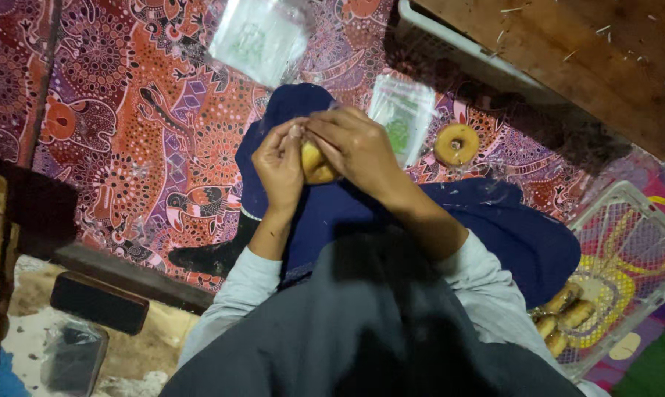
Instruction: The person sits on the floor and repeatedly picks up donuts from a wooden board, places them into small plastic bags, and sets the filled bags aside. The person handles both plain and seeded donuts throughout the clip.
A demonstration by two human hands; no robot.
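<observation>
My left hand (279,163) and my right hand (356,149) meet above my lap, both closed around a small golden ring-shaped bun (315,165) with a thin clear wrapper at its top. Most of the bun is hidden by my fingers. I sit cross-legged in dark blue trousers on a patterned red cloth (126,117). Just beyond my right hand lies a clear plastic bag (401,117), and a wrapped golden bun (456,144) lies to its right.
A stack of clear plastic bags (260,37) lies at the top. A white mesh basket (626,250) at right holds several wrapped buns (564,312). A wooden board (567,51) fills the top right. A dark flat block (97,301) sits lower left.
</observation>
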